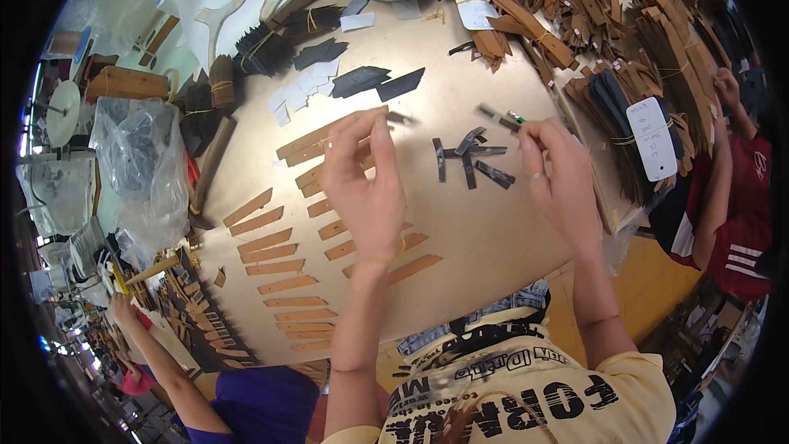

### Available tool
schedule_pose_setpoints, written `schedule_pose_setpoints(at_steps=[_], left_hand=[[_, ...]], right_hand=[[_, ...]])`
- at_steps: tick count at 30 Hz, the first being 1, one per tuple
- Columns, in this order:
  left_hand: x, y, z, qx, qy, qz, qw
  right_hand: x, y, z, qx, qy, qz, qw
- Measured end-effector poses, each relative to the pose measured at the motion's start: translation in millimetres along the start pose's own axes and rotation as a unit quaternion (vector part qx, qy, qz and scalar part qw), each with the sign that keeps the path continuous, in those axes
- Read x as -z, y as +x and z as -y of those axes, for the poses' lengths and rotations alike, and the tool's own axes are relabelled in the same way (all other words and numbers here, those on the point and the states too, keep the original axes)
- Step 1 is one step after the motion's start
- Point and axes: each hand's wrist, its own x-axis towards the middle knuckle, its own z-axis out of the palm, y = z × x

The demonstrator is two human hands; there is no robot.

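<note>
Left hand (pixel 366 181) apparently pinches a blurred dark piece (pixel 402 117); right hand (pixel 560 173) pinches a dark strip (pixel 498 117); loose strips (pixel 485 150) lie between the hands. A slack pinch could drop either among them.

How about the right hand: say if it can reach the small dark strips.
Probably yes: the right hand is beside the small dark strips, with bare tabletop between, though it seems to pinch a narrow dark piece.
</note>
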Motion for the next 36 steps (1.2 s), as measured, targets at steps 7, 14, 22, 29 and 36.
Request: schedule_pose_setpoints(at_steps=[7,14,22,29,36], left_hand=[[-14.3,-7.4,19.5,-0.198,0.290,0.155,0.923],[-19.0,-22.2,22.9,-0.251,0.355,0.230,0.871],[-10.0,-19.8,16.0,-0.084,0.199,0.188,0.958],[-4.8,-42.6,-9.0,0.070,0.046,0.170,0.982],[-10.9,-56.2,-23.5,-0.032,0.081,0.122,0.989]], right_hand=[[-7.4,-2.3,-16.8,-0.038,-0.053,0.036,0.997],[-22.8,-9.7,-21.5,0.031,-0.107,0.066,0.992],[1.1,-31.3,-16.1,0.021,-0.078,0.095,0.992],[8.8,-28.1,20.7,0.029,0.035,0.078,0.996],[-13.9,-19.0,28.5,0.185,-0.114,0.007,0.976]])
